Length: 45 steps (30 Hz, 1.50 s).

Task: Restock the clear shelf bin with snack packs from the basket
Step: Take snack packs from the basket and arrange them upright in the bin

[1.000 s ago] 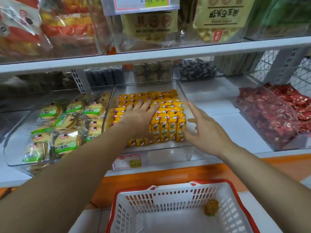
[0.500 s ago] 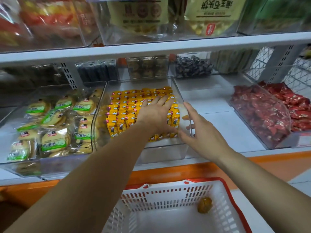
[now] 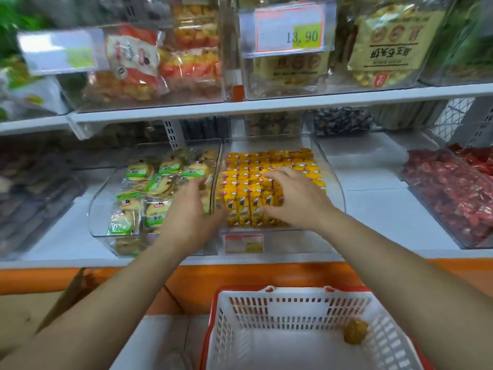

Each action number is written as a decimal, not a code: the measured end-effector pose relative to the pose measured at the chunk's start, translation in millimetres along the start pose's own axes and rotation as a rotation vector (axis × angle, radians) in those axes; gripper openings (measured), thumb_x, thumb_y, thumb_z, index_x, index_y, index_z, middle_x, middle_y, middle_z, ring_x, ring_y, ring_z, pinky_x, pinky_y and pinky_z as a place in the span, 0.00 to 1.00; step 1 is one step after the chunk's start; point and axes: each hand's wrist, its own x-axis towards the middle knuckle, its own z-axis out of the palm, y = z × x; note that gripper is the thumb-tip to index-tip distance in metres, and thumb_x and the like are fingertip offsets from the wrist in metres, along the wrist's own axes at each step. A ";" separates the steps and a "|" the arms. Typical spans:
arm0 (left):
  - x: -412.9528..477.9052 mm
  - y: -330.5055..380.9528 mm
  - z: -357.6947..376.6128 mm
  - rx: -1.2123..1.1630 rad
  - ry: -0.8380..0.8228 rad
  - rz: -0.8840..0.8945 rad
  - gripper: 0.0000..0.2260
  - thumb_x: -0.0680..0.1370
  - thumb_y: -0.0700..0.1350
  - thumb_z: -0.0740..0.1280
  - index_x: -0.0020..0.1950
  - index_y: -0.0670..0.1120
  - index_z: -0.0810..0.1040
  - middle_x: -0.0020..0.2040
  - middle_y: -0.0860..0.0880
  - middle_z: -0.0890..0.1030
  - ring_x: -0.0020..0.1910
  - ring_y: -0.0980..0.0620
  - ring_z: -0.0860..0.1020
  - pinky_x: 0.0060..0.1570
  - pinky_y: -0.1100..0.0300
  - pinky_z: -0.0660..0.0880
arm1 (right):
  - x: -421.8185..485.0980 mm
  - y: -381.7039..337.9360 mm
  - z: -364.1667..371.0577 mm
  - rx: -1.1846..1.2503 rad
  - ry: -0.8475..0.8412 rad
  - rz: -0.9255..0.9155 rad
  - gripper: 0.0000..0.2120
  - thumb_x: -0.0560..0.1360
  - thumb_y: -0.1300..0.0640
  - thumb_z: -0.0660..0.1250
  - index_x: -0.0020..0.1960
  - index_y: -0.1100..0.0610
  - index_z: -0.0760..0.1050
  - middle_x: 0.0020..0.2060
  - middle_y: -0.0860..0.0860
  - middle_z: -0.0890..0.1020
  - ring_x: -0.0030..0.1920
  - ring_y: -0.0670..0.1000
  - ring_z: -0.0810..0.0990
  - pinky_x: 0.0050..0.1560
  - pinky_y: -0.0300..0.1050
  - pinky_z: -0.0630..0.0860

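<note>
Two grips work the clear shelf bin [image 3: 336,193] at the shelf's [image 3: 373,209] front edge. The right grip [image 3: 296,198] is spread flat on the yellow snack packs [image 3: 266,161], and the left grip [image 3: 192,209] is open against the bin's left wall. Likely a final squaring-up; the next move calls for fetching the lone brownish item [image 3: 354,331] from the basket [image 3: 293,311] below. White store shelf, cookie bin [image 3: 106,198] just beside.

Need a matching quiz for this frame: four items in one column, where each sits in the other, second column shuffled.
Things
1. yellow snack packs
2. green-label packs
3. red packs
4. brown lump

Places
A. far-right bin
B. white basket below the shelf
C. clear bin under the right hand
D. neighbouring bin, left of the yellow packs

Pairs: 1-C, 2-D, 3-A, 4-B
</note>
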 end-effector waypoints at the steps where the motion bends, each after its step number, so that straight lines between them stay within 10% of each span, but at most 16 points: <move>1: -3.6 -8.7 1.9 -0.044 -0.049 -0.085 0.38 0.73 0.57 0.77 0.78 0.49 0.65 0.69 0.50 0.76 0.58 0.51 0.77 0.49 0.57 0.75 | 12.0 -3.4 8.9 -0.022 -0.033 -0.020 0.40 0.70 0.34 0.71 0.76 0.48 0.62 0.74 0.48 0.66 0.73 0.53 0.66 0.68 0.51 0.69; 18: -6.8 -26.4 14.7 0.057 -0.178 -0.037 0.27 0.74 0.67 0.70 0.69 0.58 0.69 0.59 0.59 0.82 0.53 0.54 0.82 0.48 0.52 0.80 | 89.1 4.5 70.5 -0.443 -0.156 -0.199 0.60 0.57 0.25 0.73 0.78 0.40 0.45 0.79 0.48 0.59 0.77 0.56 0.59 0.74 0.59 0.59; 23: -9.1 -23.9 12.5 0.030 -0.181 -0.042 0.26 0.75 0.66 0.70 0.68 0.59 0.70 0.57 0.59 0.83 0.51 0.55 0.83 0.46 0.52 0.81 | 91.2 -4.5 68.0 -0.319 -0.162 -0.141 0.50 0.63 0.20 0.59 0.78 0.41 0.53 0.78 0.49 0.60 0.77 0.57 0.60 0.74 0.60 0.59; 34: -23.1 -2.4 -24.4 -0.004 -0.148 -0.052 0.29 0.77 0.58 0.72 0.74 0.50 0.69 0.68 0.51 0.77 0.56 0.51 0.78 0.48 0.54 0.78 | 28.0 -38.9 16.6 -0.092 -0.042 0.024 0.42 0.72 0.30 0.65 0.77 0.50 0.60 0.74 0.51 0.67 0.73 0.55 0.66 0.71 0.53 0.65; 38: -55.1 16.4 -39.6 0.081 -0.129 0.136 0.18 0.77 0.53 0.73 0.65 0.50 0.76 0.56 0.54 0.76 0.51 0.53 0.77 0.50 0.54 0.79 | -51.8 -34.7 -14.6 0.024 0.049 -0.016 0.32 0.72 0.35 0.68 0.71 0.48 0.68 0.66 0.48 0.73 0.66 0.51 0.71 0.64 0.50 0.70; 45: -121.8 29.8 52.3 0.233 -0.619 0.264 0.15 0.77 0.56 0.71 0.60 0.52 0.78 0.57 0.52 0.81 0.52 0.50 0.79 0.51 0.55 0.77 | -165.5 24.7 29.3 0.074 -0.319 0.185 0.23 0.72 0.45 0.72 0.64 0.53 0.75 0.58 0.52 0.79 0.59 0.54 0.77 0.58 0.47 0.71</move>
